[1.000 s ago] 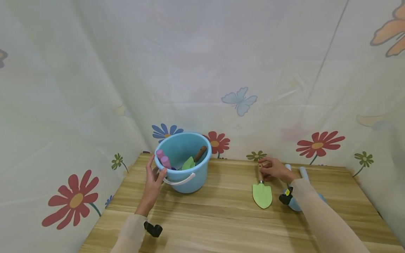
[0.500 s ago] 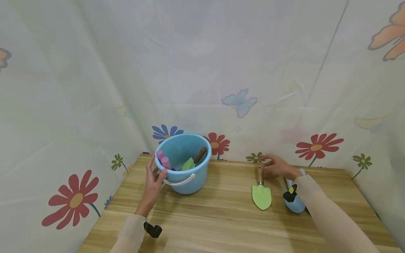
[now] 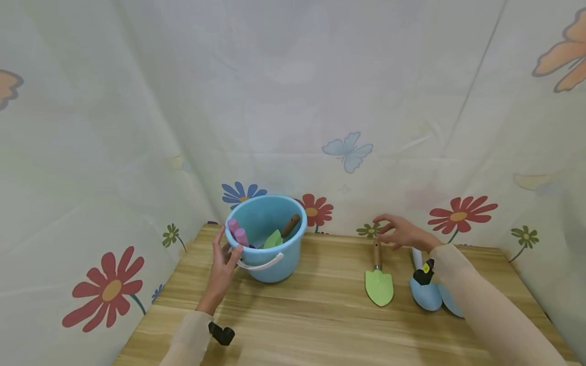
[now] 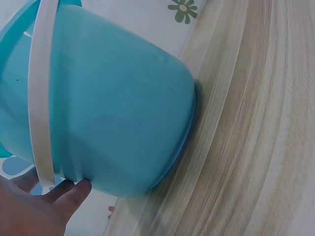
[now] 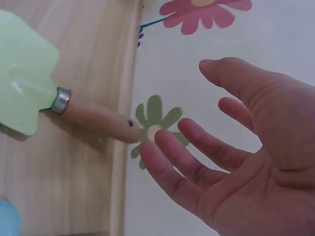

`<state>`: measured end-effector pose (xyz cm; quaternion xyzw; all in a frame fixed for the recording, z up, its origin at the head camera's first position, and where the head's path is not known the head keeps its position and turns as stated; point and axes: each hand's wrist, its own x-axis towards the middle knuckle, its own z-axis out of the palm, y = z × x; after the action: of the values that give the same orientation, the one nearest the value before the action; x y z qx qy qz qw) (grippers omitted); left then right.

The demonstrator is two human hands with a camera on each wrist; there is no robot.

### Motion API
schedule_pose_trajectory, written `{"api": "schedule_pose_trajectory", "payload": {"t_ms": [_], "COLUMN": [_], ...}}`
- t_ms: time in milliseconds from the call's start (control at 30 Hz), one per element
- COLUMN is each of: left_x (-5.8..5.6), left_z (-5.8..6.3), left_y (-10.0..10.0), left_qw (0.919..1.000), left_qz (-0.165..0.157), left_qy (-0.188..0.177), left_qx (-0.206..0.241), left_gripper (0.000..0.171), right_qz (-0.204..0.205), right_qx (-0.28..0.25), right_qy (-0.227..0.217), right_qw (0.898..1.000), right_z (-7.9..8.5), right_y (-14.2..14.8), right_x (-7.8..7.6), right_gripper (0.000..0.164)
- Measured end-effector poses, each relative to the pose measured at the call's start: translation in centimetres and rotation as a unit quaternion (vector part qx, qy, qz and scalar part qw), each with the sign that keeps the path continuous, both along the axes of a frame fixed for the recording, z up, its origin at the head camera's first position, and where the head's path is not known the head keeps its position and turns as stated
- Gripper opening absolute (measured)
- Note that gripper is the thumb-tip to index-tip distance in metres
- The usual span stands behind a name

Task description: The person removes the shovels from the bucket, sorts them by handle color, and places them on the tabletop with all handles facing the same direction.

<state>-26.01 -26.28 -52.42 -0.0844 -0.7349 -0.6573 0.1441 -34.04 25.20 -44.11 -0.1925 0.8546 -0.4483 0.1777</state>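
Observation:
The left hand [image 3: 224, 267] holds the left side of a light blue bucket [image 3: 279, 267], its thumb and fingers at the rim. In the left wrist view its fingertips press the bucket wall beside the white handle [image 4: 42, 93]. Inside the bucket lie two purple handles [image 3: 240, 236] and a green-bladed tool [image 3: 273, 239] with a wooden handle. To the right, a trowel [image 3: 379, 288] lies flat, wooden handle toward the wall. The right hand [image 3: 403, 234] hovers by the handle's end, holding nothing; the right wrist view shows its fingers [image 5: 170, 182] spread and relaxed, apart from the trowel.
Two blue scoops [image 3: 426, 295] lie on the wooden table [image 3: 316, 320] right of the trowel, partly covered by the right forearm. A white printed sheet [image 3: 284, 132] with flowers and butterflies hangs behind the table's back edge and along both sides.
The right hand has come off the trowel's handle and risen up and back, its fingers parting. The trowel stays almost where it was. The left hand keeps its hold on the bucket.

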Motion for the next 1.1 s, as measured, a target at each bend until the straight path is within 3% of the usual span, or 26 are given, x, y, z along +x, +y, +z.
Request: {"api": "schedule_pose_trajectory", "payload": {"t_ms": [400,1100], "left_x": [-0.1,0.0], "left_z": [-0.1,0.0], "left_y": [0.1,0.2], "left_qw": [1.0000,0.9999], "left_qz": [0.002,0.008], "left_qy": [0.005,0.003], "left_qx": [0.000,-0.008], "left_gripper": [0.073,0.072], "right_qz": [0.032,0.061], "right_qx": [0.020,0.036], "right_qy": [0.042,0.111], "right_qw": [0.998,0.991], "right_z": [2.1,7.3], "right_y": [-1.6,-5.9], "right_x": [0.0,0.7], "right_gripper": [0.056,0.057]}}
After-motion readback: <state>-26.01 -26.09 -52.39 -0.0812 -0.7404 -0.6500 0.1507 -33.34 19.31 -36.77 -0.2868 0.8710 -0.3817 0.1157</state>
